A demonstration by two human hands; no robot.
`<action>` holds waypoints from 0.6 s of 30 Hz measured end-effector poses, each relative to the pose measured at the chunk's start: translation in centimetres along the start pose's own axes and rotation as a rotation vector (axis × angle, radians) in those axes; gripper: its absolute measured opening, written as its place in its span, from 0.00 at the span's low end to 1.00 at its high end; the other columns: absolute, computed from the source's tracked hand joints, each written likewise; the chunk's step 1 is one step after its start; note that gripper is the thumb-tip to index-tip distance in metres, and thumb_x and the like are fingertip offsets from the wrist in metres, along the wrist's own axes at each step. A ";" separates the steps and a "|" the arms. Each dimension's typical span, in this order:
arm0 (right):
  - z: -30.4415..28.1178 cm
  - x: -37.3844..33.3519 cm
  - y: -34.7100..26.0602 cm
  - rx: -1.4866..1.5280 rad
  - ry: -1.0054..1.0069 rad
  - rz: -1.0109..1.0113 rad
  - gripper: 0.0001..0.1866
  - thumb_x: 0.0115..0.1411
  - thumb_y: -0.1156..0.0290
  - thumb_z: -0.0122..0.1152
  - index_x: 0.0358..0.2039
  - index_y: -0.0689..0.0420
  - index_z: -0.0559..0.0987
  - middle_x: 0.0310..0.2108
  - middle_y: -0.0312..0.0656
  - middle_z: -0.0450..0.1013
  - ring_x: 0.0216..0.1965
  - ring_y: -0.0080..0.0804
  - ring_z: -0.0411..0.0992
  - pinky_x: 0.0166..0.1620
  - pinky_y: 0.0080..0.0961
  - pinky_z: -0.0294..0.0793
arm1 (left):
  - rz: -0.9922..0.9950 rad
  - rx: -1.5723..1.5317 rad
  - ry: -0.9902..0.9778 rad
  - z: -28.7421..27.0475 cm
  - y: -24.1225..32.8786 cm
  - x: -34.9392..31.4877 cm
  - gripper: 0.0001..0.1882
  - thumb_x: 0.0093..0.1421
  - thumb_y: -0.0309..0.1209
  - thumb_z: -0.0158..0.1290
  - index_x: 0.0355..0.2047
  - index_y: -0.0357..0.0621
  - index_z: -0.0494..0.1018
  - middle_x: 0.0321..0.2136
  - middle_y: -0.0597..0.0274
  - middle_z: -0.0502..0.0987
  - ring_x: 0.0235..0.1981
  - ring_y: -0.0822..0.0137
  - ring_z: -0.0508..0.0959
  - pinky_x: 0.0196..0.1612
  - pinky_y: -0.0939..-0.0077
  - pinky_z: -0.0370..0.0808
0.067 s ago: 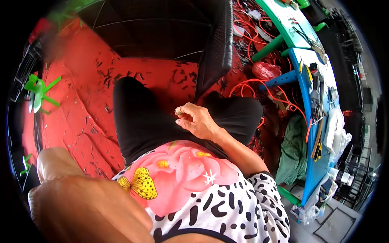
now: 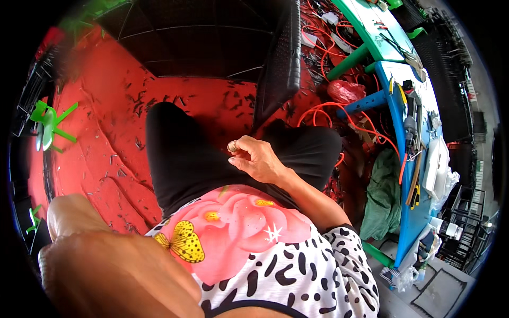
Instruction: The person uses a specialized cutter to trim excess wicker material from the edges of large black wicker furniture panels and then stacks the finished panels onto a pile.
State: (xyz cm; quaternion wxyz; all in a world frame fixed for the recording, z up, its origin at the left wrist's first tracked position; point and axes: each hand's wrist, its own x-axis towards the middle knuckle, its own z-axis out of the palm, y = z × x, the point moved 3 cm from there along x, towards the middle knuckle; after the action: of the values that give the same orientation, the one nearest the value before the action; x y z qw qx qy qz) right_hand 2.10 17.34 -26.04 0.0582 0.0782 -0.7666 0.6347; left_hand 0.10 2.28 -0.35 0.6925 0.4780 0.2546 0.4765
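Right hand (image 2: 257, 159): fingers curled inward, thumb close below; whether they pinch anything, I can't tell. I see it over smooth black trousers (image 2: 180, 148), mid-lap. Left arm (image 2: 116, 270) bare, bent, near left; I can't make out its fingers. Outward: wrinkled red sheeting (image 2: 119, 132) strewn with dark slivers, flat-topped blue table (image 2: 409, 228) right, textured black panel (image 2: 281, 63) far.

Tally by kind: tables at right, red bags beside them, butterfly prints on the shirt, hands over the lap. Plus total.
Tables: 2 (green table, blue table)
Red bag: 1
Butterfly print: 1
Hands over lap: 1 (right hand)
Total: 5
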 end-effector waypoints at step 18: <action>-1.7 -4.4 0.0 -0.088 -0.116 0.162 0.10 0.46 0.75 0.60 0.30 0.61 0.71 0.28 0.44 0.69 0.27 0.34 0.70 0.32 0.26 0.70 | 0.170 -0.117 -0.104 0.2 -1.9 1.4 0.08 0.49 0.18 0.53 0.30 0.25 0.68 0.19 0.49 0.67 0.20 0.56 0.69 0.22 0.68 0.66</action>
State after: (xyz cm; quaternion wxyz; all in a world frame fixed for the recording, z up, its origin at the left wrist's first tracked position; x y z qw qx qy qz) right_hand 6.37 19.19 -26.51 -0.0344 0.0501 -0.7996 0.5975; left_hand 1.62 3.33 -1.83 0.6887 0.4807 0.1488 0.5220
